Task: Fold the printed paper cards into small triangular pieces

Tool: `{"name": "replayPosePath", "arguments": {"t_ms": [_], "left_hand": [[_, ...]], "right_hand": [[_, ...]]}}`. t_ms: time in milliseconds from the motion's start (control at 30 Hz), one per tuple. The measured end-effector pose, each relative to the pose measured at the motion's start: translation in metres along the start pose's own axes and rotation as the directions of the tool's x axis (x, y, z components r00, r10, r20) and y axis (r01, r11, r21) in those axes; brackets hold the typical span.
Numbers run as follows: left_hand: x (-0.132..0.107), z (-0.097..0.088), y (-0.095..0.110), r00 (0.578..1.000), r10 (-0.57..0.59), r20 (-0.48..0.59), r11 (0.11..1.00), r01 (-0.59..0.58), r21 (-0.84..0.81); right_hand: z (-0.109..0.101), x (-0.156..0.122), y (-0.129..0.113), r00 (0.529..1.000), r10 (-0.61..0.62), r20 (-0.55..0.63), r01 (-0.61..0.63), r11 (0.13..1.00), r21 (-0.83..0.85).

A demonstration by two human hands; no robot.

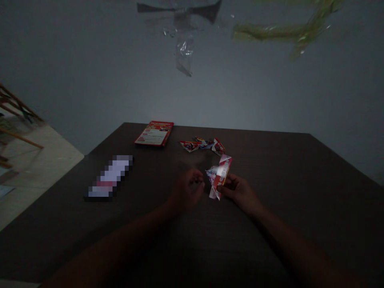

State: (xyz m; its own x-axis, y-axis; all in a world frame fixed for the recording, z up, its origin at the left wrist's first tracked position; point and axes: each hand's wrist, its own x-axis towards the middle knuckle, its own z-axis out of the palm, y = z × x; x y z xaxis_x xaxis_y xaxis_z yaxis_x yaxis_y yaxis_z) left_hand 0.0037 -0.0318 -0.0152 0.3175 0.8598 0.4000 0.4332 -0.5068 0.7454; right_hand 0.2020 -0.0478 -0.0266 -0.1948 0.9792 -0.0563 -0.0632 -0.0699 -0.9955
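On the dark wooden table (300, 192) before me lie one folded paper piece in hand, one cluster of small folded paper pieces (203, 145) farther back whose exact number I cannot tell, one red printed booklet (154, 133) at the far edge, and one flat oblong object (109, 178) to the left, blurred out. Both my forearms reach forward, low over the tabletop, hands near each other at centre. My right hand (240, 192) pinches the folded paper piece (219, 176) at its lower end, thumb and fingers closed on it, the piece standing tilted above the table. My left hand (188, 189) is loosely curled just beside it, fingertips drawn together, holding nothing I can make out. That piece is white and red with print, creased into angular flaps. Dim light hides finer detail.
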Motion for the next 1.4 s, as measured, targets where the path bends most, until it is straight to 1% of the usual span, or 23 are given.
{"name": "replayPosePath", "arguments": {"t_ms": [33,67,100,133,167,233,300,333,400,500,600,767,833,900,1000,1067,1100,1133,1233,1300,1400], "left_hand": [[0.000,-0.003,0.000,0.992,0.126,-0.019,0.988,-0.124,0.090],[0.001,-0.005,0.000,0.969,0.246,0.011,0.956,-0.244,0.165],[0.001,-0.007,0.000,0.938,0.340,0.073,0.910,-0.347,0.226],[0.002,-0.008,0.001,0.902,0.405,0.149,0.861,-0.431,0.271],[0.002,-0.009,0.002,0.867,0.442,0.229,0.815,-0.495,0.302],[0.003,-0.009,0.004,0.805,0.465,0.368,0.748,-0.580,0.323],[0.003,-0.007,0.005,0.756,0.459,0.468,0.720,-0.625,0.303],[0.003,-0.006,0.005,0.738,0.453,0.500,0.716,-0.636,0.289],[0.003,-0.004,0.004,0.720,0.443,0.534,0.717,-0.642,0.271],[0.003,0.000,0.002,0.702,0.456,0.548,0.710,-0.657,0.251],[0.002,0.003,0.002,0.686,0.486,0.541,0.696,-0.678,0.236],[0.001,0.004,0.003,0.661,0.516,0.544,0.668,-0.709,0.227],[0.001,0.005,0.004,0.654,0.514,0.555,0.661,-0.715,0.230],[0.000,0.007,0.003,0.657,0.501,0.563,0.662,-0.711,0.239],[0.000,0.010,0.003,0.692,0.450,0.564,0.696,-0.668,0.265],[-0.001,0.012,0.002,0.727,0.400,0.558,0.736,-0.618,0.276],[0.000,0.013,0.002,0.742,0.378,0.554,0.757,-0.592,0.276],[0.000,0.014,0.002,0.753,0.363,0.549,0.775,-0.571,0.271],[0.001,0.014,0.002,0.778,0.339,0.530,0.815,-0.524,0.248],[0.001,0.015,0.001,0.791,0.323,0.519,0.836,-0.496,0.235],[0.001,0.017,0.000,0.809,0.282,0.516,0.856,-0.455,0.246]], "right_hand": [[-0.001,0.000,0.000,1.000,0.011,0.013,-0.011,1.000,-0.008],[-0.002,0.001,0.000,0.999,0.030,0.018,-0.029,0.999,-0.015],[-0.001,0.001,0.000,0.998,0.052,0.018,-0.051,0.998,-0.023],[-0.001,0.000,0.000,0.997,0.072,0.017,-0.072,0.997,-0.030],[0.000,0.000,0.000,0.996,0.085,0.023,-0.085,0.996,-0.037],[0.001,-0.001,0.000,0.995,0.089,0.053,-0.085,0.994,-0.062],[0.002,-0.002,0.001,0.992,0.078,0.095,-0.068,0.992,-0.107],[0.002,-0.002,0.001,0.991,0.077,0.113,-0.062,0.989,-0.133],[0.002,-0.003,0.002,0.988,0.086,0.125,-0.062,0.981,-0.182],[0.002,-0.003,0.000,0.985,0.119,0.127,-0.087,0.969,-0.230],[0.003,-0.003,-0.002,0.981,0.144,0.132,-0.109,0.964,-0.241],[0.004,-0.004,-0.002,0.986,0.127,0.108,-0.094,0.957,-0.273],[0.003,-0.005,-0.001,0.990,0.107,0.092,-0.071,0.941,-0.330],[0.002,-0.005,-0.001,0.993,0.075,0.089,-0.030,0.904,-0.427],[-0.004,-0.004,-0.001,0.990,-0.029,0.139,0.102,0.825,-0.556],[-0.010,-0.004,-0.003,0.977,-0.109,0.184,0.198,0.778,-0.596],[-0.012,-0.005,-0.004,0.969,-0.126,0.212,0.232,0.757,-0.611],[-0.015,-0.005,-0.005,0.962,-0.132,0.237,0.255,0.740,-0.622],[-0.019,-0.008,-0.009,0.947,-0.090,0.309,0.275,0.724,-0.633],[-0.020,-0.010,-0.011,0.943,-0.081,0.323,0.282,0.711,-0.644],[-0.019,-0.011,-0.012,0.943,-0.085,0.320,0.293,0.666,-0.686]]}}
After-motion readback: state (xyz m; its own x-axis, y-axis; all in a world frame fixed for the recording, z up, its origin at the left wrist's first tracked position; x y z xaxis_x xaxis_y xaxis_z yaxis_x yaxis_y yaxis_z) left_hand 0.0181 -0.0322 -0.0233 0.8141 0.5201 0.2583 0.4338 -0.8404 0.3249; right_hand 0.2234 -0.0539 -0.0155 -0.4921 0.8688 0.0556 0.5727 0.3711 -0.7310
